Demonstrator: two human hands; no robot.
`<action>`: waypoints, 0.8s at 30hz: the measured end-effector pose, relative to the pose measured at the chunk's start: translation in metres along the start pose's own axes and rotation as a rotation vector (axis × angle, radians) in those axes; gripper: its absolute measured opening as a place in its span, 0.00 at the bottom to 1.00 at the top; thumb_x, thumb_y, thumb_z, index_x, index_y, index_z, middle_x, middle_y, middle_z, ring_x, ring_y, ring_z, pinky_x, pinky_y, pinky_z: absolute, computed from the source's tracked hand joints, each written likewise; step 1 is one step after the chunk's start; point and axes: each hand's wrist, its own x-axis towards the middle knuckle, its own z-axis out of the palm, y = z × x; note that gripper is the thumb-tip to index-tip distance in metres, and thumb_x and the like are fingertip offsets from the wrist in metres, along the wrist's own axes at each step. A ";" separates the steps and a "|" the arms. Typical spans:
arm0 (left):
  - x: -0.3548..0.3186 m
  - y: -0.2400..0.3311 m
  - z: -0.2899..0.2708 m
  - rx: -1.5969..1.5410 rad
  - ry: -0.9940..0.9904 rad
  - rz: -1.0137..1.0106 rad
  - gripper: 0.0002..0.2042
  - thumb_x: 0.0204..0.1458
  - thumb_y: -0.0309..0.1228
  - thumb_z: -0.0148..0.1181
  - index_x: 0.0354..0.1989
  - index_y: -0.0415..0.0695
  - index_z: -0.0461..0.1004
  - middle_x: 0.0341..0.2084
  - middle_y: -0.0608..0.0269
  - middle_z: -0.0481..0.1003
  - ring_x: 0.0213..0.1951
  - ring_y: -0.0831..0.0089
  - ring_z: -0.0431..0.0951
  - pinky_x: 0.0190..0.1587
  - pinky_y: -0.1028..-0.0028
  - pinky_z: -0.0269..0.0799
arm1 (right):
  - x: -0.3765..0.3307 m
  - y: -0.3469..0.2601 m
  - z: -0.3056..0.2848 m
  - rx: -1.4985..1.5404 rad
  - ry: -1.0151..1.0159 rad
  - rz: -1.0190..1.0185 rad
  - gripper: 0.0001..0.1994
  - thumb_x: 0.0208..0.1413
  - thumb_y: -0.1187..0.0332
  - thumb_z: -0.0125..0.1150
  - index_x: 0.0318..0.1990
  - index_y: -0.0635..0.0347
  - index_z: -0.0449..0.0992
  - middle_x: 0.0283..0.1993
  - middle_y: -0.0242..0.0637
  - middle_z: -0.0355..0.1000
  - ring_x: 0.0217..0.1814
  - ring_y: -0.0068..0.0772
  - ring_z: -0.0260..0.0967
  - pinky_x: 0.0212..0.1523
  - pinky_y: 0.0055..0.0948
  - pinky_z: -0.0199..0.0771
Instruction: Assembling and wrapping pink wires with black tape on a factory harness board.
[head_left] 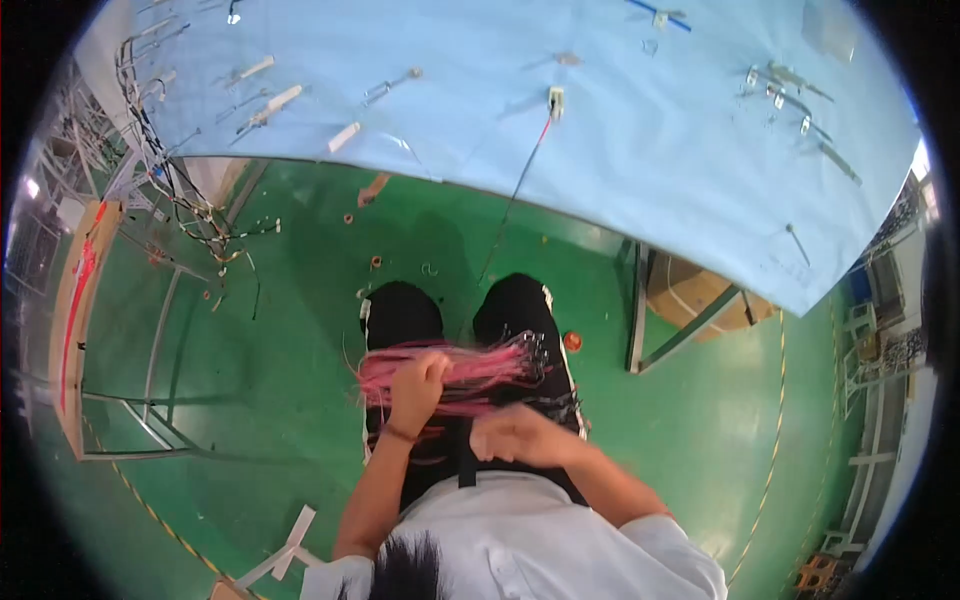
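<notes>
Across my lap lies a bundle of pink wires (470, 372) with dark metal-looking terminals (535, 350) at its right end. My left hand (418, 385) is closed over the left part of the bundle, fingertips pinched together on wires. More pink and dark strands lie below it on my thighs. My right hand (515, 437) is just below and to the right of the bundle, fingers curled but smeared by motion; whether it holds anything is hidden. Ahead, a white connector (556, 103) on the pale blue board has a thin red and dark wire (522, 180) hanging toward my knees.
The pale blue board (620, 140) spans the far side, carrying several clips and pegs. A dark wire harness (190, 205) hangs from its left end. A metal-framed stand (150, 350) is at left, a table leg (638, 310) and cardboard box (700, 295) at right.
</notes>
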 end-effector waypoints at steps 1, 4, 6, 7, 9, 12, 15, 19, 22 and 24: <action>-0.007 0.008 -0.004 -0.054 -0.005 -0.035 0.10 0.56 0.30 0.49 0.29 0.38 0.75 0.25 0.56 0.77 0.28 0.66 0.78 0.32 0.70 0.71 | 0.000 -0.008 -0.009 -0.229 0.135 -0.206 0.08 0.56 0.73 0.49 0.26 0.62 0.72 0.27 0.32 0.68 0.27 0.25 0.65 0.27 0.25 0.67; -0.014 0.033 -0.004 -0.110 -0.093 0.008 0.10 0.56 0.30 0.49 0.31 0.38 0.75 0.26 0.55 0.77 0.28 0.65 0.78 0.33 0.71 0.71 | 0.014 -0.052 -0.078 -0.245 0.544 -0.368 0.19 0.62 0.56 0.46 0.32 0.65 0.71 0.31 0.37 0.72 0.21 0.24 0.64 0.24 0.22 0.65; -0.022 0.038 -0.005 -0.130 -0.097 0.031 0.10 0.57 0.30 0.49 0.33 0.38 0.76 0.27 0.54 0.78 0.29 0.65 0.78 0.33 0.72 0.71 | 0.052 -0.101 -0.134 -0.437 0.829 -0.489 0.13 0.62 0.65 0.46 0.35 0.66 0.72 0.31 0.35 0.71 0.21 0.19 0.63 0.24 0.21 0.64; -0.025 0.041 -0.008 -0.114 -0.072 0.010 0.10 0.56 0.30 0.50 0.33 0.38 0.76 0.27 0.54 0.78 0.29 0.65 0.78 0.33 0.72 0.71 | 0.072 -0.124 -0.163 -0.633 0.971 -0.466 0.12 0.61 0.67 0.45 0.38 0.66 0.74 0.30 0.33 0.69 0.23 0.17 0.62 0.25 0.21 0.64; -0.026 0.045 -0.022 -0.029 -0.049 -0.018 0.08 0.56 0.28 0.53 0.34 0.37 0.76 0.27 0.56 0.78 0.29 0.69 0.78 0.33 0.74 0.71 | 0.113 -0.150 -0.221 -1.071 1.050 -0.514 0.13 0.56 0.65 0.50 0.40 0.66 0.74 0.32 0.42 0.72 0.24 0.36 0.67 0.29 0.34 0.68; -0.020 0.057 -0.055 0.008 0.089 -0.079 0.07 0.55 0.27 0.54 0.37 0.37 0.77 0.27 0.57 0.78 0.28 0.74 0.76 0.33 0.76 0.70 | 0.158 -0.159 -0.296 -1.638 0.877 0.009 0.15 0.49 0.60 0.55 0.39 0.62 0.76 0.35 0.50 0.74 0.41 0.50 0.72 0.39 0.43 0.73; -0.021 0.051 -0.084 -0.023 0.327 -0.003 0.07 0.54 0.25 0.55 0.37 0.36 0.77 0.28 0.59 0.79 0.29 0.77 0.74 0.32 0.77 0.68 | 0.177 -0.170 -0.289 -1.867 0.867 0.008 0.13 0.49 0.61 0.54 0.34 0.63 0.76 0.36 0.49 0.74 0.38 0.49 0.73 0.39 0.43 0.72; -0.010 0.063 -0.107 -0.085 0.470 0.142 0.05 0.50 0.23 0.59 0.34 0.37 0.78 0.22 0.62 0.75 0.22 0.76 0.66 0.25 0.77 0.61 | 0.160 -0.179 -0.305 -1.896 0.876 -0.301 0.11 0.41 0.67 0.58 0.28 0.67 0.77 0.25 0.51 0.74 0.28 0.48 0.72 0.32 0.40 0.72; -0.021 0.062 -0.131 0.191 0.615 0.221 0.05 0.49 0.22 0.59 0.33 0.37 0.78 0.23 0.63 0.75 0.22 0.78 0.66 0.25 0.78 0.61 | 0.141 -0.182 -0.265 -1.478 0.896 -0.349 0.11 0.40 0.65 0.58 0.26 0.65 0.77 0.25 0.50 0.74 0.29 0.48 0.72 0.32 0.43 0.72; -0.031 0.066 -0.147 0.266 0.729 0.199 0.05 0.48 0.22 0.58 0.33 0.36 0.78 0.23 0.61 0.75 0.23 0.77 0.68 0.27 0.79 0.62 | 0.109 -0.176 -0.235 -0.920 1.040 -0.390 0.10 0.40 0.65 0.58 0.24 0.64 0.78 0.25 0.49 0.74 0.28 0.47 0.72 0.33 0.43 0.72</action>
